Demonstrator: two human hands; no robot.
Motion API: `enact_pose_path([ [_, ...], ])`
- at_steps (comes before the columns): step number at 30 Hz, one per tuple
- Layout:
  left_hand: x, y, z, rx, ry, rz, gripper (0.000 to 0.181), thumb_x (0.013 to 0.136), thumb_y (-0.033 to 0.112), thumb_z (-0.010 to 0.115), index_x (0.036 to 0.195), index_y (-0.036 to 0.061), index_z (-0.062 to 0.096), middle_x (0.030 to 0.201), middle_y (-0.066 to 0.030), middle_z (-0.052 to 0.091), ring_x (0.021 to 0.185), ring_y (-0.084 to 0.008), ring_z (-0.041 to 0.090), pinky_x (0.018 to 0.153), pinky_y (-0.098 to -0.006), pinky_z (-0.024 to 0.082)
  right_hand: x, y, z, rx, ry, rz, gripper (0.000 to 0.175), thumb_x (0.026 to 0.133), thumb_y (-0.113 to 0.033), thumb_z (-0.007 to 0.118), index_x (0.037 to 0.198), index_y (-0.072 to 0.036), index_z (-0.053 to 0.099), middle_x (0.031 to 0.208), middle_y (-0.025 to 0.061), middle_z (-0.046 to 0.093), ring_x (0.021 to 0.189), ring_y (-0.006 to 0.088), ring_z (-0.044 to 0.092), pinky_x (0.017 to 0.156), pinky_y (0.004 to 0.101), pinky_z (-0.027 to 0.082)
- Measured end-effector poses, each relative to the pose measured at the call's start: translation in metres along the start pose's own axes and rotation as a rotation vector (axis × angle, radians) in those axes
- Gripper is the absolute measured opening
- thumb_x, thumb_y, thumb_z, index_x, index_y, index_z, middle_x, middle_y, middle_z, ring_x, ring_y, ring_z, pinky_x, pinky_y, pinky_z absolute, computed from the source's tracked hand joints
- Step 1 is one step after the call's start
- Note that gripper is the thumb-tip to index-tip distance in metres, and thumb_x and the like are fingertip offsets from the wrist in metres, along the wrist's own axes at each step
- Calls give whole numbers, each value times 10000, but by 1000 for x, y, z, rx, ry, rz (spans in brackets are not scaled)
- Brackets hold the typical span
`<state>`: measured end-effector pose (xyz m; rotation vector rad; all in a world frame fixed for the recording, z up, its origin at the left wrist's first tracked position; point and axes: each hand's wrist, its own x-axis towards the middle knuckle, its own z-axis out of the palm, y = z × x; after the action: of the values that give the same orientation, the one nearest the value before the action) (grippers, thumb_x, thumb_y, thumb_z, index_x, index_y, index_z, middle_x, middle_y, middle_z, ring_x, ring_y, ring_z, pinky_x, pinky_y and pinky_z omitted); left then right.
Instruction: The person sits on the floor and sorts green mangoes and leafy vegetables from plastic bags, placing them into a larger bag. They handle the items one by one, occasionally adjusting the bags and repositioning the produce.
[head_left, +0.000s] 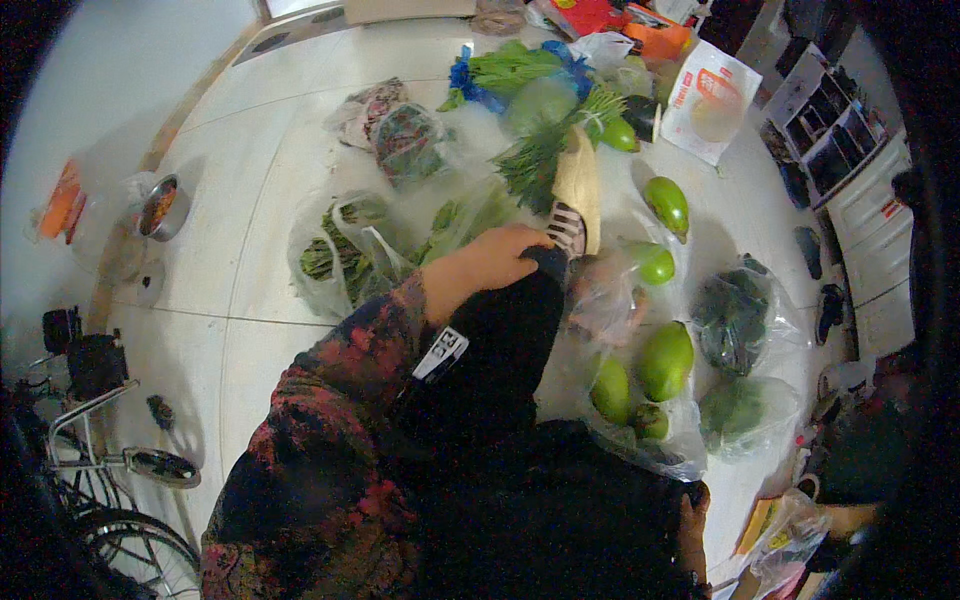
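My left hand (495, 262) rests on the knee of my black trousers (495, 352), its thumb apart from the fingers and nothing held. A patterned dark sleeve covers that arm. Beyond the knee shows my foot in a striped sock and a tan slipper (577, 180). Only part of my right hand (692, 517) appears beside my right thigh; its fingers are hard to make out. Close to my right leg, a clear plastic bag (686, 457) lies around smooth green fruits (666, 361). Left of my knee sits a bag of leafy greens (337, 255).
Ahead lie green stalks (517, 67), long green vegetables (525, 165) and a white printed bag (712, 101). Bagged dark greens (731, 315) stand at right. A metal bowl (165, 208) is at left, with a wheelchair (135, 540) below. Another person's arm (847, 519) shows at lower right.
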<state>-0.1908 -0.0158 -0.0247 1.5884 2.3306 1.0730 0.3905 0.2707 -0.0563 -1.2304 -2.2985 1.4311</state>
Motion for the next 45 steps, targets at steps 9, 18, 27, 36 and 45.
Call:
enact_pose_path([
  [9, 4, -94, 72, -639, -158, -688, 638, 906, 474, 535, 1362, 34, 461, 1324, -207, 531, 1157, -321, 550, 933, -382, 460, -8, -33, 10, -50, 14, 160, 634, 916, -201, 575, 1441, -29, 263, 1352, 172, 431, 1224, 274, 426, 1052, 392, 342],
  [18, 7, -181, 52, -176, 265, -587, 818, 831, 454, 666, 1431, 0, 347, 1352, -236, 492, 1211, -326, 513, 946, -413, 450, -12, -58, 16, -51, 13, 206, 627, 913, -190, 562, 1424, 13, 260, 1362, 170, 422, 1229, 281, 425, 1059, 394, 333],
  [27, 69, -25, 46, -875, -135, -585, 464, 886, 244, 654, 1300, 87, 515, 1025, -52, 633, 873, -138, 587, 738, -296, 496, -10, -31, 14, 14, 0, 11, 590, 904, -192, 543, 1406, 16, 312, 1312, 178, 454, 1213, 286, 446, 1047, 402, 350],
  [36, 40, 116, 50, -1022, -377, -172, 377, 917, 184, 640, 1262, 65, 544, 1057, -48, 629, 967, -132, 576, 838, -283, 475, -12, -39, 15, -122, 70, 101, 596, 864, -159, 576, 1392, 1, 349, 1315, 193, 425, 1226, 308, 428, 1066, 411, 326],
  [45, -16, 146, 74, -1015, -443, -336, 386, 921, 171, 629, 1285, 74, 546, 1075, -42, 647, 975, -139, 589, 860, -295, 473, -12, -41, 16, -111, 58, -71, 547, 860, -236, 598, 1316, 9, 420, 1246, 188, 456, 1142, 300, 456, 1014, 407, 352],
])
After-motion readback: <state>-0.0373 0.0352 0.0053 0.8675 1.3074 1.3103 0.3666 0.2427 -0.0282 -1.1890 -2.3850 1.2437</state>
